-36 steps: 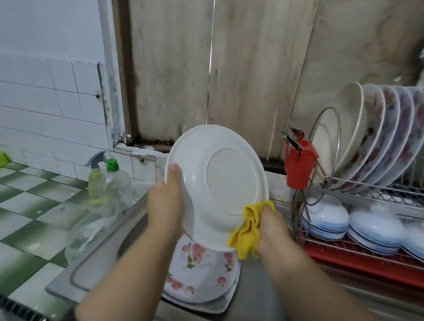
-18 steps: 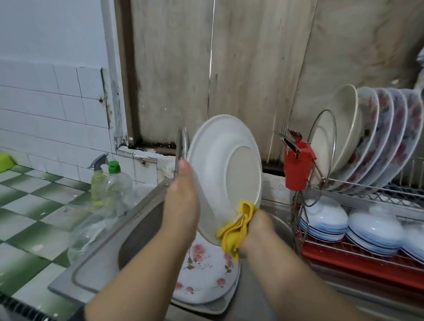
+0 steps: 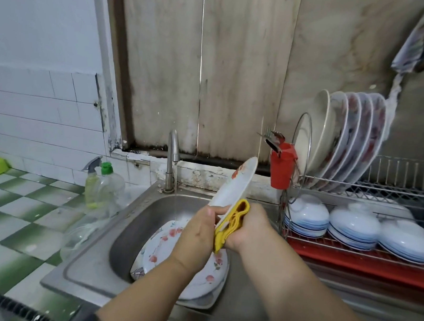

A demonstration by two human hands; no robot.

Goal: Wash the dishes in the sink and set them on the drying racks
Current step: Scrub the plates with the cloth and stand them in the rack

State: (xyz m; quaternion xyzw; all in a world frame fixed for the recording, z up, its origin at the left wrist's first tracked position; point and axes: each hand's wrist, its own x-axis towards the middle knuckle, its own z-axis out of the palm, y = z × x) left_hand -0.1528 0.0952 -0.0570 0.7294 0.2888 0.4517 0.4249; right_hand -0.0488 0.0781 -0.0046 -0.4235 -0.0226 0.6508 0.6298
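Plate washing at the sink [image 3: 95,269], with all positions given relative to the tap [image 3: 172,158]. The left hand [image 3: 196,234] grips the lower rim of a plate [image 3: 236,186], thumb curled over the edge, holding it to the right of the tap and above the basin. The right hand [image 3: 247,229] presses a folded yellow cloth [image 3: 229,223] against that same lower rim, its fingers wrapped around the cloth. A second ago the plate stood with its plain white underside facing the camera, high in the view; it is now lowered and swung nearly edge-on, so that a strip of its flowered face shows at the top — a sign that the wiping is passing from the back to the rim or front. Water falls in a thin stream from the tap onto a flowered plate [image 3: 168,244] lying in the basin below, on top of at least one more dish. The drying rack [image 3: 402,192] stands well to the right of the tap, with plates upright on its upper tier and bowls upturned on its lower tier. Judged from this, the held plate wants rinsing before racking — and the dishes in the basin remain to be washed.
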